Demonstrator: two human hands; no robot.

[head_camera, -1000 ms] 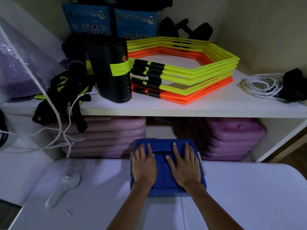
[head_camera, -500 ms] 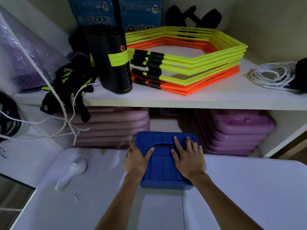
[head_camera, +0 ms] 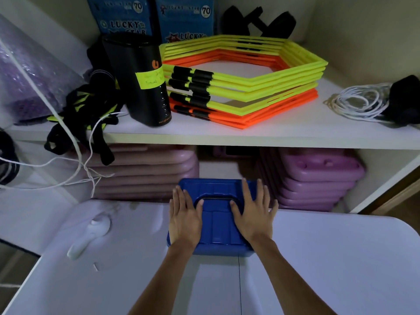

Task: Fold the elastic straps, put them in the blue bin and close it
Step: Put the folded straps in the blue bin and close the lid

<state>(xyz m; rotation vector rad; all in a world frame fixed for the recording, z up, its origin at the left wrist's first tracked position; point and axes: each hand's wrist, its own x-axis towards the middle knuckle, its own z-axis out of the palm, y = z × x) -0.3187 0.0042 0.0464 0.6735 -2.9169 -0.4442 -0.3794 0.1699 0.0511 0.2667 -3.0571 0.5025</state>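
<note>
Blue bin [head_camera: 221,220]: was set on the white table [head_camera: 329,258], just before the shelf unit [head_camera: 261,136], lid on.
Left hand [head_camera: 185,218]: was laid flat on the lid's left side, fingers straight, nothing gripped.
Right hand [head_camera: 253,215]: was spread flat likewise, apparently so the lid was pressed evenly shut.
Elastic straps: not seen; presumably inside.

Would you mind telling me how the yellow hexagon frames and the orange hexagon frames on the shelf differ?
The yellow hexagon frames are more numerous and fill the top and middle of the stack; the orange hexagon frames are fewer, with some at the bottom and one layer showing near the top. Both share the hexagon shape and black sleeves, and lie flat on the shelf.
</note>
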